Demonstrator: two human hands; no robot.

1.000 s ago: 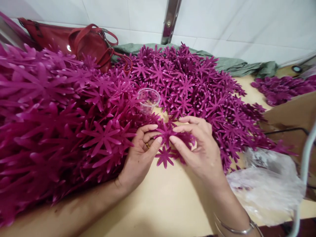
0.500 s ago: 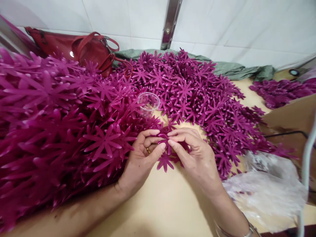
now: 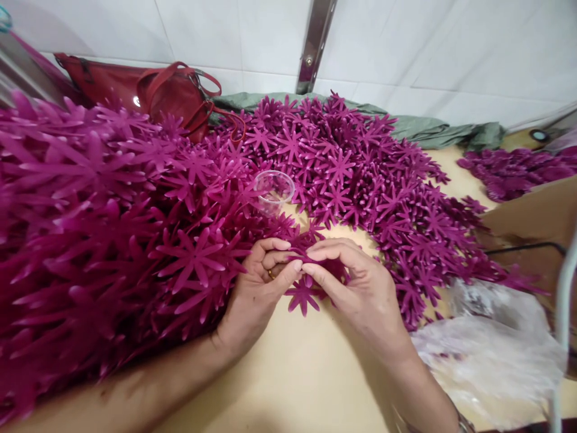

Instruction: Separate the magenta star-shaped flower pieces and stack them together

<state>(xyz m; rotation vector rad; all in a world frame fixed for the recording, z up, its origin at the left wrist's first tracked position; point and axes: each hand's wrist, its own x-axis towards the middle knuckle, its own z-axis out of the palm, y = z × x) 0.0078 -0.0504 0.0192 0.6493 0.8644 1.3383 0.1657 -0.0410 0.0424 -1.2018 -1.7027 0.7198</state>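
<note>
Between the fingertips of both hands is a purple fabric flower piece (image 3: 299, 256) with narrow petals, seen nearly edge-on. My left hand (image 3: 264, 285) pinches its left side with thumb and fingers, a ring showing on one finger. My right hand (image 3: 354, 285) is closed on its right side, thumb tip almost meeting the left thumb. Below the fingers, another star-shaped purple flower piece (image 3: 303, 296) lies on the tabletop (image 3: 288, 367). A large heap of such pieces (image 3: 193, 258) rises just left of my left hand.
A second heap (image 3: 342, 162) spreads behind and to the right. A clear plastic cup (image 3: 274, 187) stands between the heaps. At the back lie a red handbag (image 3: 108, 84) and green cloth (image 3: 419, 129). Right: a clear plastic bag (image 3: 491, 352), a brown carton (image 3: 532, 222) and a pale pole (image 3: 563, 288).
Both hands keep their grip, while the fingertips have closed together and the flower piece has tipped flatter, its petals no longer facing me. The whole view has shifted slightly.
</note>
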